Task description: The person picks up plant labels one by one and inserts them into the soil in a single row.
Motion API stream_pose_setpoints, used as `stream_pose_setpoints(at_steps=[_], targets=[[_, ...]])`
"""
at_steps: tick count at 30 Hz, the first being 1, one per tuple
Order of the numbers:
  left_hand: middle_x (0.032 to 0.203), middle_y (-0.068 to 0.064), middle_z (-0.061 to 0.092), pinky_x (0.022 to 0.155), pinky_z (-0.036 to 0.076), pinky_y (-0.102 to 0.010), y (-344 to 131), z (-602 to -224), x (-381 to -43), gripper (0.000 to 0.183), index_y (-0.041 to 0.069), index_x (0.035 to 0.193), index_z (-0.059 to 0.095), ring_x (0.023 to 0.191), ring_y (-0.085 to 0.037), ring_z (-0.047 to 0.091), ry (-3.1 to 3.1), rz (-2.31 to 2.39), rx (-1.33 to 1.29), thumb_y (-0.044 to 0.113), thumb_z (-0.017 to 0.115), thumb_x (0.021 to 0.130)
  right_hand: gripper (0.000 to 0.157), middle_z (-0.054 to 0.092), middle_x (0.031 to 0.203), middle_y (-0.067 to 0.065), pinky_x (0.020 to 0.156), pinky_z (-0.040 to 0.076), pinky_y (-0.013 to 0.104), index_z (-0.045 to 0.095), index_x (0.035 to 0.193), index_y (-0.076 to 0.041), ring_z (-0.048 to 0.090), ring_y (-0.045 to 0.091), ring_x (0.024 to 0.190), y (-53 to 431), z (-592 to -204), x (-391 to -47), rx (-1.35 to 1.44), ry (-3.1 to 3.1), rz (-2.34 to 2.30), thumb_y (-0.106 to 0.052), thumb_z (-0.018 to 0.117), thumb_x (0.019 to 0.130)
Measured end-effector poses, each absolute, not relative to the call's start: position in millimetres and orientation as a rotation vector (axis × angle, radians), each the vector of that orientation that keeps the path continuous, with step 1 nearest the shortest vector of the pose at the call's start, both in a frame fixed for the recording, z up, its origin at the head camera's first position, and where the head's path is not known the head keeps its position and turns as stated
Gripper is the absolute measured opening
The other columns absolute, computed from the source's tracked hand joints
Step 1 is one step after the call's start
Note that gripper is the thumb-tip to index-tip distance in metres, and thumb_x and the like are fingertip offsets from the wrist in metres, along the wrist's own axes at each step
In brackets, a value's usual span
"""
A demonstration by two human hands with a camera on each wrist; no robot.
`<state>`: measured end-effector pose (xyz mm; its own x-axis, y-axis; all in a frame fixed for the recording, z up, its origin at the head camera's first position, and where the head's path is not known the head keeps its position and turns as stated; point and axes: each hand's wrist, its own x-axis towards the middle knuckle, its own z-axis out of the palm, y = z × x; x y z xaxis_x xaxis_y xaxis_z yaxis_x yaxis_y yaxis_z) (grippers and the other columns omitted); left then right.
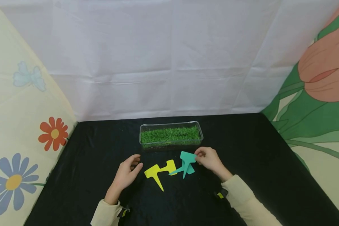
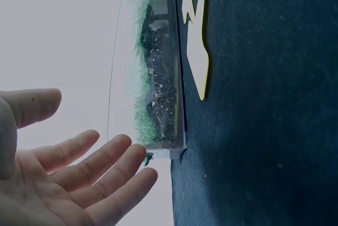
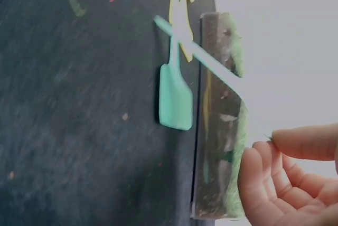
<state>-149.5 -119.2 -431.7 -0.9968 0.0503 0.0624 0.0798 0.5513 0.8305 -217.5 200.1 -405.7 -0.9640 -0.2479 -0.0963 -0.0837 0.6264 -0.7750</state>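
My right hand [image 1: 210,160] pinches a teal T-shaped plant label [image 1: 188,157] by one corner of its head, between thumb and fingertips. In the right wrist view, the label's stem slants up from the black cloth. Beneath it lies a second teal plant label [image 3: 175,104], flat on the cloth. Two yellow plant labels [image 1: 152,171] lie to the left, partly overlapping the teal one. On the left side, my left hand [image 1: 125,173] is held with its fingers spread and relaxed, holding nothing. Its nearest label is the larger yellow one.
Behind the labels stands a clear rectangular planter [image 1: 172,146] with short green grass [image 1: 169,135] growing from dark soil. Black cloth [image 1: 73,175] covers the table. A white sheet [image 1: 169,62] hangs behind, with printed floral cloths at both sides.
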Motion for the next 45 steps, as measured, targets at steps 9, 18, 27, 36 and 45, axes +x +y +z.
stream_pose_setpoints(at_steps=[9, 18, 27, 36, 45], targets=[[0.111, -0.015, 0.059, 0.081, 0.048, -0.043, -119.2, -430.7, -149.0, 0.036, 0.000, 0.121, 0.053, 0.099, -0.027, 0.057, -2.740, -1.473, -0.113, 0.014, 0.059, 0.089, 0.006, 0.061, 0.073, 0.005, 0.056, 0.047, 0.030, 0.063, 0.088, 0.000, 0.058, 0.016, 0.061, 192.7, -398.0, -213.4, -0.295, 2.685, -1.373, 0.001, 0.062, 0.081], [0.111, -0.015, 0.059, 0.081, 0.048, -0.043, -119.2, -430.1, -148.3, 0.036, -0.001, 0.121, 0.053, 0.099, -0.027, 0.058, -2.734, -1.485, -0.119, 0.014, 0.059, 0.089, 0.007, 0.061, 0.072, 0.002, 0.058, 0.047, 0.028, 0.065, 0.082, -0.004, 0.056, 0.014, 0.063, 185.2, -391.2, -213.3, -0.453, 2.912, -1.391, 0.001, 0.066, 0.078], [0.114, -0.016, 0.058, 0.081, 0.048, -0.043, -112.5, -424.8, -150.8, 0.037, -0.001, 0.122, 0.052, 0.100, -0.028, 0.057, -2.700, -1.491, -0.221, 0.013, 0.059, 0.089, 0.013, 0.061, 0.071, 0.001, 0.050, 0.045, 0.025, 0.064, 0.080, -0.005, 0.054, 0.009, 0.056, 174.9, -382.8, -215.8, -0.830, 3.138, -1.343, 0.006, 0.066, 0.075], [0.116, -0.013, 0.057, 0.082, 0.047, -0.042, -95.7, -418.1, -155.3, 0.039, 0.001, 0.124, 0.051, 0.101, -0.025, 0.056, -2.665, -1.436, -0.369, 0.013, 0.059, 0.089, 0.013, 0.059, 0.075, 0.005, 0.054, 0.048, 0.026, 0.064, 0.079, -0.003, 0.056, 0.014, 0.062, 161.2, -380.8, -214.3, -1.078, 3.230, -1.254, 0.009, 0.066, 0.074], [0.113, -0.011, 0.058, 0.080, 0.049, -0.039, -77.7, -408.9, -164.4, 0.033, 0.003, 0.121, 0.054, 0.099, -0.023, 0.057, -2.544, -1.378, -0.517, 0.012, 0.059, 0.089, 0.013, 0.060, 0.074, 0.004, 0.053, 0.046, 0.027, 0.064, 0.080, -0.004, 0.055, 0.013, 0.061, 151.4, -383.0, -214.3, -1.135, 3.240, -1.237, 0.008, 0.067, 0.074]])
